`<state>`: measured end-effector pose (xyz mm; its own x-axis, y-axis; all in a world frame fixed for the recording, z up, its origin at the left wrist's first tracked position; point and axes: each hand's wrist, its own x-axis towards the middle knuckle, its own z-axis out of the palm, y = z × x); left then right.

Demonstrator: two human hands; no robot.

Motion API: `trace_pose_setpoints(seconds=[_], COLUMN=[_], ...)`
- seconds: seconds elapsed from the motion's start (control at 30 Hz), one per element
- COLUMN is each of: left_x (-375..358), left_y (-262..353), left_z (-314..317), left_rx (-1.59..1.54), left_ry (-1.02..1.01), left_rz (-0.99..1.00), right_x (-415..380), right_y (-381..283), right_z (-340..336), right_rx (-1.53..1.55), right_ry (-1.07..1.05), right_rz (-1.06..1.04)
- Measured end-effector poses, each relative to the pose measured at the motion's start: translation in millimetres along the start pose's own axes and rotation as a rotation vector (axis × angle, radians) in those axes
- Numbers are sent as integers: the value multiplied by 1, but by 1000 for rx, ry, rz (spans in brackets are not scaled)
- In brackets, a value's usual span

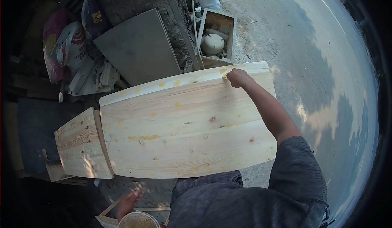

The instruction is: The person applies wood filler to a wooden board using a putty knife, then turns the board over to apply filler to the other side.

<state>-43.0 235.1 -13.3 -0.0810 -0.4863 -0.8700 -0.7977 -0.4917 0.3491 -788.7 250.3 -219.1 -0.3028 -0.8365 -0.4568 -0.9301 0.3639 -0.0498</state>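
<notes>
The right hand (238, 78) sits just right of a yellow patch (223, 70) near the sideways-long panel (185, 111)'s far-right corner, the left hand (128, 203) farther, both grips impossible to tell.

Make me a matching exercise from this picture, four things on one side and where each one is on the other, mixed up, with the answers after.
Things
1. Right hand
2. Left hand
3. Round white object
4. Flat grey sheet

Places
A. Inside the open box
B. Between the bags and the box
C. At the far edge of the large pale wooden panel
D. Next to the round tub

Right pairs: 1-C, 2-D, 3-A, 4-B
</notes>
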Motion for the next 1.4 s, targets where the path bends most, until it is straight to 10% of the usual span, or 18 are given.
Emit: trace_pose_setpoints(seconds=[0.13, 0.23, 0.63, 0.73, 0.87, 0.93, 1.1, 1.23, 1.4], left_x=[-7, 1, 4, 4, 25, 42, 76, 73, 53], left_y=[0, -5, 16, 37, 46, 52, 70, 101, 104], left_z=[-2, -6, -1, 6, 10, 15, 29, 34, 26], left_rx=[14, 12, 85, 84, 111, 116, 163, 226, 247], left_ry=[26, 20, -34, -62, -61, -116, -233, -189, -96], left_rz=[-37, -35, -37, 5, 40, 63, 123, 146, 130], right_x=[15, 18, 20, -18, -76, -130, -186, -168, -123], right_y=[17, 23, -9, -40, -49, -49, 16, 108, 163], right_z=[-17, -21, -29, -43, 4, -14, 22, 53, 28], right_rx=[-21, -117, -136, -46, 441, 861, 1131, 595, 379], right_ry=[269, -1, 43, -224, -70, -353, -133, 288, 213], right_rz=[-50, -20, -52, 91, -198, -61, 238, 460, 644])
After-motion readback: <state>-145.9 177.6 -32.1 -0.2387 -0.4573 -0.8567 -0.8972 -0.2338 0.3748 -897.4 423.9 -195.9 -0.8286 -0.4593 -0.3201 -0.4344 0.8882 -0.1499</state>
